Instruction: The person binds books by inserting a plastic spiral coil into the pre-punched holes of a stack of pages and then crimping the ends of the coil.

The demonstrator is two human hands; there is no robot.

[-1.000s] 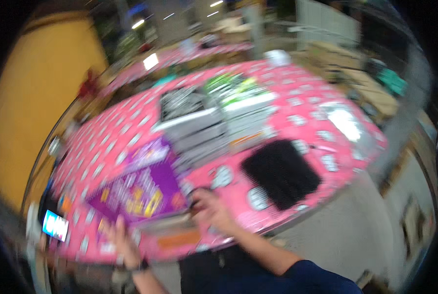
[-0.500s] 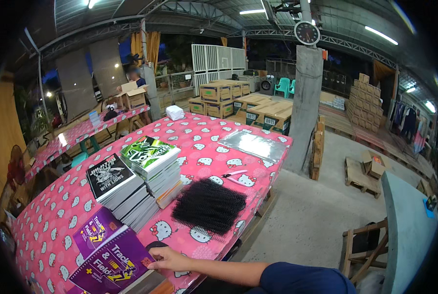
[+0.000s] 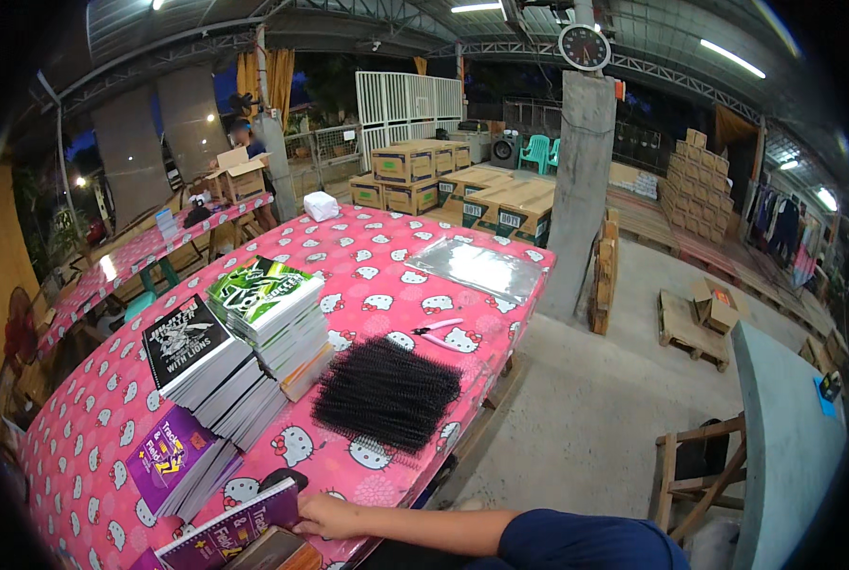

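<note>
At the lower edge, my right hand (image 3: 324, 516) is closed on the right edge of a purple spiral notebook (image 3: 217, 538). The notebook is tilted up, beside a brown wooden piece (image 3: 282, 551). Just beyond it lies a dark rounded object (image 3: 286, 477) that I cannot make out. A stack of purple-covered books (image 3: 170, 451) stands to the left. Behind it are a black-covered stack (image 3: 191, 347) and a green-covered stack (image 3: 265, 288). Black spiral binding coils (image 3: 386, 394) lie in a pile to the right, with pink-handled pliers (image 3: 440, 332) past them. My left hand is out of view.
A pink patterned cloth (image 3: 367, 249) covers the table. Clear plastic sheets (image 3: 481, 269) and a white bundle (image 3: 321, 206) lie at its far side. Beyond are cardboard boxes (image 3: 413, 163), a concrete pillar (image 3: 584, 190) and another person (image 3: 248, 142) at a second table.
My right hand has brought the purple notebook lower and nearer, turning its cover steeply upright. More of the purple stack behind now shows. The whole view has shifted slightly.
</note>
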